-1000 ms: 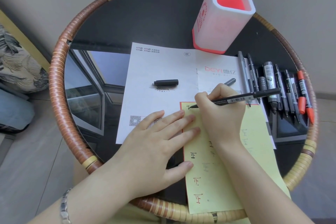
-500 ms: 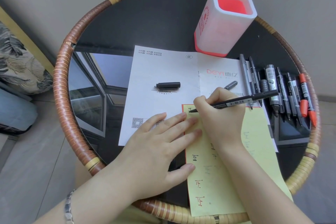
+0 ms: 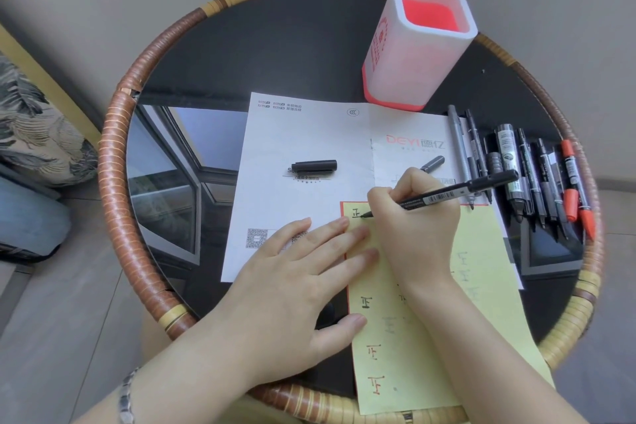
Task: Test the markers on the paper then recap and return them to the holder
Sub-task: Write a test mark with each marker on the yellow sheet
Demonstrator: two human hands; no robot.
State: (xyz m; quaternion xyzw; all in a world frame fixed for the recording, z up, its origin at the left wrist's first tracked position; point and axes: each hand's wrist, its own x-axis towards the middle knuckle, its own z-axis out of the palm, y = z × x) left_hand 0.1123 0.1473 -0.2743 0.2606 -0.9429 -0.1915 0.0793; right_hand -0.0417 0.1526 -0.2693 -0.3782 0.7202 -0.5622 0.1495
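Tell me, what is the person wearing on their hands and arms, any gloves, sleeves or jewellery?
Both are bare: the left hand and right hand wear no gloves and no rings that show. No sleeves come into view. A silvery metal link bracelet circles the left wrist.

One holder [image 3: 413,55], two sheets [image 3: 309,134], one loose cap [image 3: 315,166], one held marker [image 3: 457,190], about eight spare markers [image 3: 509,162].

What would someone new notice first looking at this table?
The right hand writes with a black marker on the yellow paper, mid-table, while the left hand presses its edge flat. Behind stands the red-and-white holder; a row of markers lies at the right.
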